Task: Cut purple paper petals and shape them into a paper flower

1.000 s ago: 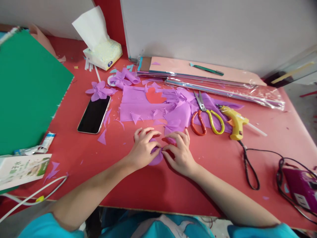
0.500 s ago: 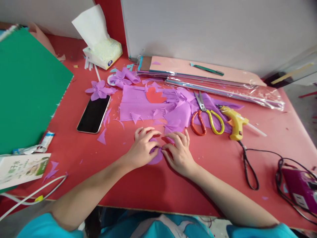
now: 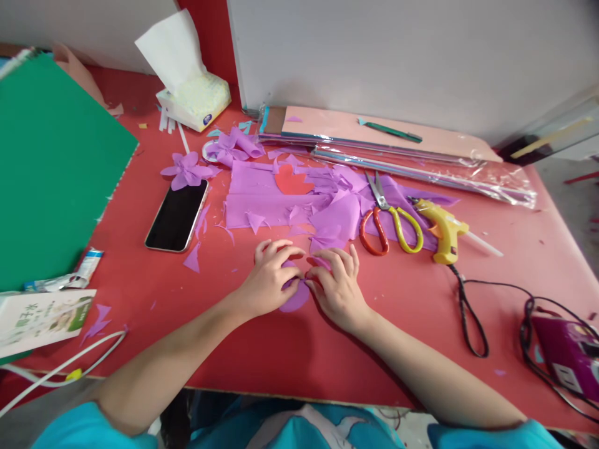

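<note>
Purple paper petals (image 3: 294, 299) show between and under my two hands, just above the red tabletop; the fingers hide most of their shape. My left hand (image 3: 271, 280) pinches the piece between thumb and forefinger. From the other side my right hand (image 3: 339, 287) pinches it too, and both sets of fingertips nearly meet at its middle. Beyond the hands lies crumpled and cut purple crepe paper (image 3: 266, 209) with a red paper cutout (image 3: 292, 181) on it. A finished-looking purple paper flower (image 3: 186, 170) rests at the top edge of a phone (image 3: 178, 215).
Scissors (image 3: 387, 212) and a yellow glue gun (image 3: 444, 231), its black cord running right to a purple box (image 3: 561, 355), lie on the right. Wrapped paper packs (image 3: 397, 134) line the back. A tissue pack (image 3: 196, 100) and a green board (image 3: 56, 168) are on the left.
Almost nothing differs. Both hands keep their pinch on the purple petals, with only a tiny shift of the fingertips.
</note>
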`<state>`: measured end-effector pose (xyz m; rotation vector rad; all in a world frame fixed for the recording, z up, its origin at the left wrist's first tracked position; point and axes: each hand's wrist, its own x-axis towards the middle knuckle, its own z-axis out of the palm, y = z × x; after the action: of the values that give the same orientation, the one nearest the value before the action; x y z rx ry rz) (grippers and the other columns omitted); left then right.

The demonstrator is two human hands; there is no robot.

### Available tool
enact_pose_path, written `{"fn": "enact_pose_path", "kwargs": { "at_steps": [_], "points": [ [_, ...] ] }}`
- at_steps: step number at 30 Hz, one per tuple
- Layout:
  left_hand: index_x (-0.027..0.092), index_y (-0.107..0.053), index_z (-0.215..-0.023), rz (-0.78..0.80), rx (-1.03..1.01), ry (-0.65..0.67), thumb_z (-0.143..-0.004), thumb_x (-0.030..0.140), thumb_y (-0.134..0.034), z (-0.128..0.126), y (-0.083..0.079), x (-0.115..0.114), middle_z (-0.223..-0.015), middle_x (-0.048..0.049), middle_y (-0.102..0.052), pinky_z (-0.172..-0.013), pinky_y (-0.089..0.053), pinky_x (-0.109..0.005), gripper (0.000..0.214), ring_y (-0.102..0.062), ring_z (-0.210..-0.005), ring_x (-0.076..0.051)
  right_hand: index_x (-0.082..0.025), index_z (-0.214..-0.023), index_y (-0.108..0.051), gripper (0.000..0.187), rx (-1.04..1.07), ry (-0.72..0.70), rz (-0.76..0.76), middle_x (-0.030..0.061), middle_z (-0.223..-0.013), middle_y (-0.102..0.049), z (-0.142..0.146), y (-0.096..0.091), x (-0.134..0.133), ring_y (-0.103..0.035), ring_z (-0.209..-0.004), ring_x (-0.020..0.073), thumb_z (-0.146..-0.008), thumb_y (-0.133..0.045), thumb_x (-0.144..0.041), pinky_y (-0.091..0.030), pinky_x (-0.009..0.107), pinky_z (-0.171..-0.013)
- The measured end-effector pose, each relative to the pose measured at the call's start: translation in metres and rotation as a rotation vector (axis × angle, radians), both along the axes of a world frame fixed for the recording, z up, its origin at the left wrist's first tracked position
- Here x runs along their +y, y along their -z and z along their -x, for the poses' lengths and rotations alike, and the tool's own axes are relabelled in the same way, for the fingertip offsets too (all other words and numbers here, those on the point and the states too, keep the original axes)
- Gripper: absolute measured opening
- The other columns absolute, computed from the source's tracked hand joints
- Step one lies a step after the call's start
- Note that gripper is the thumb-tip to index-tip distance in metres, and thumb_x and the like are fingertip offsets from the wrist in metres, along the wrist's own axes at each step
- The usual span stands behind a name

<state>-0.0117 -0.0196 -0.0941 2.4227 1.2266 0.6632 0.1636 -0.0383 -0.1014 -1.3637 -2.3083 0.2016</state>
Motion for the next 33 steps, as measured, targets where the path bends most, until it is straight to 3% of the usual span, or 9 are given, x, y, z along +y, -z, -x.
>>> {"fn": "enact_pose_path", "kwargs": {
  "at_steps": [14,16,19,21,23,29,33],
  "points": [
    [0.021,-0.065,-0.077,0.015,-0.007,-0.012,-0.077,0.018,-0.053,0.0003,-0.0011,0.0002,-0.111,-0.0044,-0.058,-0.095,-0.028,-0.046,0.012,-0.042,-0.111,-0.025,-0.021,-0.079,-0.058,0.012,-0.001,-0.039,-0.031,0.0075,-0.113,-0.051,-0.0006,0.0016,-0.0001,-0.039,-0.11,0.025,-0.083,-0.047,-0.017,-0.013,0.055,-0.104],
    [0.021,-0.062,-0.085,0.009,-0.033,-0.055,-0.078,0.022,-0.054,0.0004,-0.0014,0.0006,-0.113,-0.0058,-0.057,-0.095,-0.029,-0.045,0.011,-0.043,-0.111,-0.025,-0.02,-0.08,-0.056,0.011,0.047,-0.014,-0.014,0.0081,-0.11,-0.051,-0.0018,0.0009,0.0009,-0.04,-0.107,0.0247,-0.083,-0.046,-0.016,-0.018,0.054,-0.102],
    [0.02,-0.056,-0.098,-0.037,-0.089,-0.25,-0.079,0.029,-0.054,0.0021,-0.0006,0.0018,-0.114,-0.0091,-0.054,-0.095,-0.031,-0.045,0.021,-0.043,-0.111,-0.024,-0.019,-0.081,-0.053,0.009,0.145,0.036,-0.006,0.0098,-0.107,-0.05,-0.004,-0.0002,0.003,-0.043,-0.103,0.0242,-0.083,-0.045,-0.014,-0.027,0.051,-0.096],
    [0.019,-0.056,-0.093,-0.045,-0.091,-0.386,-0.08,0.032,-0.053,0.0037,-0.0001,0.0027,-0.115,-0.0101,-0.051,-0.094,-0.032,-0.046,0.018,-0.042,-0.112,-0.026,-0.018,-0.081,-0.051,0.008,0.193,0.066,-0.014,0.0106,-0.105,-0.049,-0.0051,-0.0003,0.0043,-0.044,-0.1,0.0243,-0.083,-0.045,-0.013,-0.033,0.049,-0.091],
    [0.019,-0.058,-0.08,-0.004,-0.077,-0.431,-0.08,0.034,-0.053,0.0047,-0.0007,0.0035,-0.115,-0.0094,-0.05,-0.094,-0.032,-0.048,0.016,-0.041,-0.113,-0.027,-0.018,-0.08,-0.05,0.008,0.223,0.088,-0.019,0.0104,-0.104,-0.048,-0.0055,-0.0001,0.0054,-0.044,-0.098,0.0245,-0.083,-0.045,-0.013,-0.036,0.047,-0.087],
    [0.017,-0.052,-0.062,0.126,-0.17,-0.31,-0.079,0.029,-0.055,0.0021,-0.0051,0.0044,-0.113,-0.0073,-0.053,-0.093,-0.036,-0.048,0.021,-0.044,-0.109,-0.024,-0.019,-0.08,-0.05,0.01,0.28,0.065,0.01,0.0096,-0.102,-0.048,-0.0045,-0.0022,0.0065,-0.044,-0.096,0.0237,-0.083,-0.044,-0.012,-0.037,0.046,-0.085],
    [0.016,-0.048,-0.057,0.148,-0.226,-0.297,-0.078,0.022,-0.054,0.0005,-0.0076,0.0036,-0.11,-0.0074,-0.055,-0.092,-0.037,-0.046,0.022,-0.047,-0.107,-0.023,-0.019,-0.079,-0.05,0.01,0.285,0.07,0.029,0.01,-0.103,-0.048,-0.0039,-0.003,0.0064,-0.043,-0.097,0.024,-0.083,-0.045,-0.011,-0.036,0.046,-0.085]
  ]
}}
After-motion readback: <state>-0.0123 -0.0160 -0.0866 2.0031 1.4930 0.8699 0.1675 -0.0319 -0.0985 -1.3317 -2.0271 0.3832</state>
